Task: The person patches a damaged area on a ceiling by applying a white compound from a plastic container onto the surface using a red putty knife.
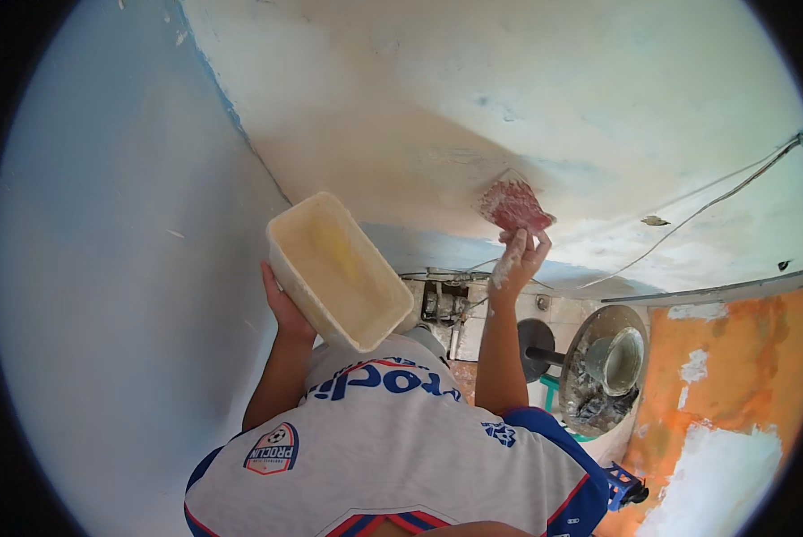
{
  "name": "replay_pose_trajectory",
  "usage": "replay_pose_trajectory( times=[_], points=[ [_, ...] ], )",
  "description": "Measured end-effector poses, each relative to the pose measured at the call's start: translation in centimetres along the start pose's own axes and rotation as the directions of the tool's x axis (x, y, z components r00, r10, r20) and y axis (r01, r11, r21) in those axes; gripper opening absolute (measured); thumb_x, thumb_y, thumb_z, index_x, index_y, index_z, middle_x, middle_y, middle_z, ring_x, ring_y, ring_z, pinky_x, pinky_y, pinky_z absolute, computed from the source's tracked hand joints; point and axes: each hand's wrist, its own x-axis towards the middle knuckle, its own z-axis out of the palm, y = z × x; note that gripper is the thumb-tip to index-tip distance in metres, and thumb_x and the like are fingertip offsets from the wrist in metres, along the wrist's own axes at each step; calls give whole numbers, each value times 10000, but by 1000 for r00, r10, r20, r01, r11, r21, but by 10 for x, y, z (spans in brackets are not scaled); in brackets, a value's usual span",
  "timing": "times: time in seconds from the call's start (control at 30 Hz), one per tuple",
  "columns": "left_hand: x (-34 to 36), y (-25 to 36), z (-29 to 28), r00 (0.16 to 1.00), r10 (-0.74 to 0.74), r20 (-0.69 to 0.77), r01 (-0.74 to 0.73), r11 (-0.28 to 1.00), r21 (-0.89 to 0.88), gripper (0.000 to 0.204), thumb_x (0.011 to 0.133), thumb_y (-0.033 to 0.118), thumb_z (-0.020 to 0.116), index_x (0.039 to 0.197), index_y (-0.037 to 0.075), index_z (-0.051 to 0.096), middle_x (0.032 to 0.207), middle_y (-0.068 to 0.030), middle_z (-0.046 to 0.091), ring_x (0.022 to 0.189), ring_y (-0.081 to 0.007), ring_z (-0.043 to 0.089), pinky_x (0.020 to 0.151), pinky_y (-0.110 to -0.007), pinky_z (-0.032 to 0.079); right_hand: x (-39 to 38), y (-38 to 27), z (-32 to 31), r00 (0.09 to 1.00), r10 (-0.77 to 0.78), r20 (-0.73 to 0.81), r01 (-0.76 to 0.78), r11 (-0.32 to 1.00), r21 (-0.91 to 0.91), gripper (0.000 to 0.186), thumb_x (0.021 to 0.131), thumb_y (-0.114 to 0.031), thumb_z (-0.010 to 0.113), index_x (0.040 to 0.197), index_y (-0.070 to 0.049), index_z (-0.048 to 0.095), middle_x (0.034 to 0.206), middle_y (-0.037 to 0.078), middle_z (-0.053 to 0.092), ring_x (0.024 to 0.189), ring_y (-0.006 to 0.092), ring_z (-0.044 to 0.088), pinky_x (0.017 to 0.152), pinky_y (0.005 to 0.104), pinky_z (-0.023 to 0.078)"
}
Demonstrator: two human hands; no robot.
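Observation:
My left hand (287, 309) is wrapped round the side of a rectangular cream plastic tub (305, 295), tilted so that its inside shows. Pale film coats the tub's inner walls, with a yellowish patch in it. In my right hand (520, 257) is a red putty spreader (516, 206), its blade smeared with white paste. The spreader lies against or very close to the patchy white and pale blue wall (392, 80); contact is hard to tell. White paste also marks my right fingers and wrist.
On the left a smooth blue-grey wall (97, 233) meets the patchy one at a corner. A cable (697, 228) runs across the right side. Lower right, a round paste-stained table (589, 407) bears a bucket (615, 362). Beyond it stands an orange wall (751, 358) with white patches.

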Motion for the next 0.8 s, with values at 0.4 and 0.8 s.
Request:
replay_pose_trajectory(
  times=[0.4,0.8],
  points=[
    [10,9,-18,1000,-24,18,24,1000,2,752,1009,669,281,1535,139,368,1529,-97,442,1376,-321,447,1146,-461,370,24,-27,-11,993,-114,28,117,972,-204,80,1037,-99,531,1104,-56,544,919,44,591,773,137,563,725,287,501],
    [21,12,-19,997,-7,82,6,1000,17,736,1015,654,286,1527,133,379,1535,-96,438,1377,-317,445,1145,-470,364,27,-35,-5,992,-126,-28,118,974,-194,52,1008,-61,554,1047,-47,585,886,35,582,757,135,568,715,287,502]
  ],
)
